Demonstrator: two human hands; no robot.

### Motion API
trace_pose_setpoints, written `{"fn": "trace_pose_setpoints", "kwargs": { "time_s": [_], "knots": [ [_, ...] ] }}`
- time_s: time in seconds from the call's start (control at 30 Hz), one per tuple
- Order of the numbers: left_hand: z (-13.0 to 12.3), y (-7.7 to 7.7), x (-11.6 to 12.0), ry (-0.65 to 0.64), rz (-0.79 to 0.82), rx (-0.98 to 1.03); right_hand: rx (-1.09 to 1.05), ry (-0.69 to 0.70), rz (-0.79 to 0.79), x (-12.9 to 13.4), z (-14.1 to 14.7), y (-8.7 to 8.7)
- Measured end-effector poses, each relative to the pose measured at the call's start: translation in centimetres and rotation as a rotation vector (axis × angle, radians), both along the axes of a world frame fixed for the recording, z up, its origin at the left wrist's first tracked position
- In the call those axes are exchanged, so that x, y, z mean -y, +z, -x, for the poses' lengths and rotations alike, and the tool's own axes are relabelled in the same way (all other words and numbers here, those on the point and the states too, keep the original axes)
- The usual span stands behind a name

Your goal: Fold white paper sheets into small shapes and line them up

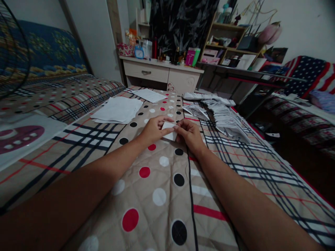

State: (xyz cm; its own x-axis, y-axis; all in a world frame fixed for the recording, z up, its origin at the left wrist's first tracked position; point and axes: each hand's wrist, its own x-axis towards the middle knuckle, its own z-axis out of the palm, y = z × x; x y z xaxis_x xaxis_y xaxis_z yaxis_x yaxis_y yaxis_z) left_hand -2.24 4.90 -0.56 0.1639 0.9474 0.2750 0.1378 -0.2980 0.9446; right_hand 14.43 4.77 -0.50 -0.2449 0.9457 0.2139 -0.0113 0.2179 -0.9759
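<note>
A small folded white paper (169, 131) is held between both hands above the patterned bedspread (159, 174). My left hand (154, 129) grips its left side, thumb laid across the front. My right hand (190, 134) pinches its right edge between thumb and curled fingers. Ahead and to the left lies a stack of white sheets (120, 109), with another flat white sheet (150, 94) beyond it. To the right is a long row of folded white papers (226, 118), packed closely together, next to a loose white packet (196, 111).
At the far left is a white plastic bag (28, 136) with a dark pink print, below a fan's guard. A white dresser (159, 71) covered with bottles and boxes stands beyond the bed. Shelves (227, 45) and a table are at the back right.
</note>
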Motion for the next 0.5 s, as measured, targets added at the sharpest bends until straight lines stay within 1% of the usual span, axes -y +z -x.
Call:
{"fn": "trace_pose_setpoints", "kwargs": {
  "time_s": [0.07, 0.13, 0.23, 0.3, 0.37, 0.5],
  "knots": [
    [0.00, -0.13, -0.09, 0.024, 0.056, 0.116, -0.046, -0.005, 0.019, 0.19, 0.01, 0.09],
    [0.10, -0.40, -0.29, 0.056, 0.080, 0.162, -0.079, 0.021, 0.052, 0.23, 0.05, 0.06],
    [0.39, -0.66, -0.53, 0.091, 0.043, 0.095, -0.058, 0.091, 0.098, 0.05, 0.20, -0.19],
    [0.55, -0.55, -0.50, 0.091, 0.036, 0.023, -0.006, 0.125, 0.089, -0.10, 0.32, -0.37],
    [0.57, -0.27, -0.33, 0.086, 0.062, -0.012, 0.041, 0.137, 0.060, -0.18, 0.40, -0.47],
    [0.17, 0.24, -0.07, 0.108, 0.151, 0.052, 0.048, 0.109, 0.069, -0.26, 0.31, -0.57]
  ]
}}
